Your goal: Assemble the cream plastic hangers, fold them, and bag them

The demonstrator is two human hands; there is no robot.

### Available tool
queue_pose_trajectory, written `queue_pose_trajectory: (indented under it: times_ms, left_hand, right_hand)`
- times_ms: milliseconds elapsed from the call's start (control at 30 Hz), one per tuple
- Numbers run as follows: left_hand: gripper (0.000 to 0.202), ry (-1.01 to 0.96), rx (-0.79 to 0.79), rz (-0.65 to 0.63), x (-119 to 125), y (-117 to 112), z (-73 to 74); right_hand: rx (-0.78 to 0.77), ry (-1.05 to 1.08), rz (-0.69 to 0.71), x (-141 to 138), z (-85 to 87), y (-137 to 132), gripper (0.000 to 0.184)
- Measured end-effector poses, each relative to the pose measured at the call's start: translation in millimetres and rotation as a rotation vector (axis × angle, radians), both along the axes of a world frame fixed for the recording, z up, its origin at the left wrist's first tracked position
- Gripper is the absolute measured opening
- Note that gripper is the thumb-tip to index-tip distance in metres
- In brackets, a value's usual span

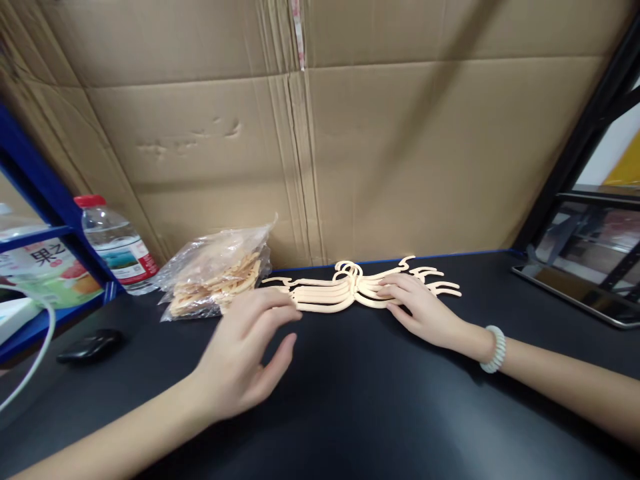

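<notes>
Watching remotely, I see the right hand (423,310) on pale strips (325,295), its grip unclear; the left hand (240,357), loosely open, is near a bag (213,267).

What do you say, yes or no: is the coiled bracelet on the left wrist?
No, the pale coiled bracelet circles the wrist of the right hand, while the wrist of the left hand is bare.
</notes>
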State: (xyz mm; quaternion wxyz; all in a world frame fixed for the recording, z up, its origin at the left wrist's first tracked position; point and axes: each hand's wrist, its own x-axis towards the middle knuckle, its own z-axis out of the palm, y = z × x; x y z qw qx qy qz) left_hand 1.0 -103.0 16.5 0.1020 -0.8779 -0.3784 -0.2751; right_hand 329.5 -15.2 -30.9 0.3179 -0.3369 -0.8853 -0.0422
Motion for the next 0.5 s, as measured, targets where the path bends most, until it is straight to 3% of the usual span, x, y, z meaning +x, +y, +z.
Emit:
queue_pose_trajectory:
  times_ms: [100, 167, 500]
  left_hand:
    - [0.031, 0.080, -0.102, 0.027, 3, 32, -14.3]
    - [0.037, 0.077, -0.131, 0.069, 0, 40, -23.1]
    - [0.032, 0.127, -0.201, 0.083, -5, 36, -29.9]
  right_hand:
    - [0.006, -0.015, -0.024, 2, 1.7, -2, 0.026]
    - [0.008, -0.018, -0.038, 4, 2.4, -3, 0.026]
    - [-0.038, -0.049, -0.049, 9, 1.7, -3, 0.018]
